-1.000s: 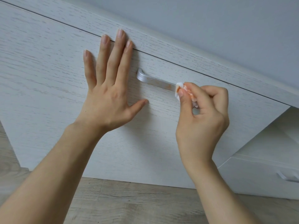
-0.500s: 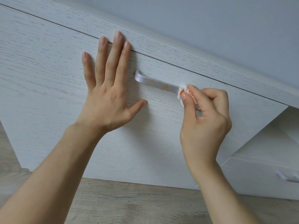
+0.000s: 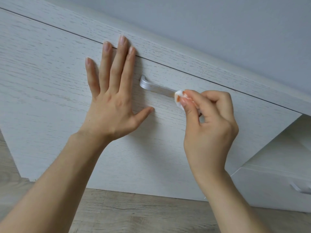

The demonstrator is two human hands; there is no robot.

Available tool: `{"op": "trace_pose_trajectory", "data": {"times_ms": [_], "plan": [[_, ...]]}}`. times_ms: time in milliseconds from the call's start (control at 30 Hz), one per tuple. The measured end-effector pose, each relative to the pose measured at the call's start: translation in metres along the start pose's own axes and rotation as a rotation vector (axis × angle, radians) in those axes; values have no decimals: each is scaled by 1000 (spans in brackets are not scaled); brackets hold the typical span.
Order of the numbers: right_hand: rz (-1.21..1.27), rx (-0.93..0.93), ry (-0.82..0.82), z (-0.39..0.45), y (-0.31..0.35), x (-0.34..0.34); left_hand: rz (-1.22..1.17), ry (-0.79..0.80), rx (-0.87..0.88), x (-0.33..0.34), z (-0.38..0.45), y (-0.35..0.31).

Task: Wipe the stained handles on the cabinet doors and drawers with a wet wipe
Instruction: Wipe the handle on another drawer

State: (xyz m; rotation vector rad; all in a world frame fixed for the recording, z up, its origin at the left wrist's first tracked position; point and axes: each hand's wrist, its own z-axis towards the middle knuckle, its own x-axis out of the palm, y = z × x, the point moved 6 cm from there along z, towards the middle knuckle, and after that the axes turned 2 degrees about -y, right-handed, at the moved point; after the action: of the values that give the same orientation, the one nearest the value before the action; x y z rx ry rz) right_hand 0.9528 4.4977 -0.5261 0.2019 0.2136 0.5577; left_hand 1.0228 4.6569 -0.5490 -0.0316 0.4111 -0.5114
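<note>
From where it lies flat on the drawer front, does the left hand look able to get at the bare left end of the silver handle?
Probably yes. The left hand lies flat just beside the handle, with nothing between them; the right hand and wet wipe occupy only its right part.

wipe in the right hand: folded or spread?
Folded. The wet wipe is a small wad pinched in the right hand against the handle, orange-stained.

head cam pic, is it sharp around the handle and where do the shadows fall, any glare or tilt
Head view: soft even light, no hard glare; the silver handle shows only a mild sheen. The left hand casts a faint shadow on the drawer front, to the right below its thumb. The right hand and wipe look sharp enough. The whole frame is tilted, cabinet edges running diagonally.
</note>
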Motion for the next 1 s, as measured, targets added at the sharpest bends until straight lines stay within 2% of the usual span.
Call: {"op": "trace_pose_trajectory", "data": {"times_ms": [67, 133, 233, 367, 467, 567, 700, 833, 1000], "plan": [[45, 98, -79, -1, -6, -3, -5, 5, 0, 0, 0, 0], [53, 114, -121, -3, -6, -3, -11, 6, 0, 0, 0, -1], [1, 25, -57, -3, 0, 2, -6, -4, 3, 0, 0, 0], [10, 108, -86, 0, -7, 0, -10, -7, 7, 0, 0, -1], [-15, 23, -50, -1, 2, 2, -15, -6, 5, 0, 0, 0], [12, 94, -87, 1, 1, 3, -24, -3, 7, 0, 0, 0], [34, 82, -38, 0, 7, 6, -28, -12, 9, 0, 0, -1], [97, 208, -149, 2, -4, -6, -35, -13, 9, 1, 0, 0], [-20, 14, -129, 5, 6, -1, -36, -33, 16, 0, -1, -1]]}}
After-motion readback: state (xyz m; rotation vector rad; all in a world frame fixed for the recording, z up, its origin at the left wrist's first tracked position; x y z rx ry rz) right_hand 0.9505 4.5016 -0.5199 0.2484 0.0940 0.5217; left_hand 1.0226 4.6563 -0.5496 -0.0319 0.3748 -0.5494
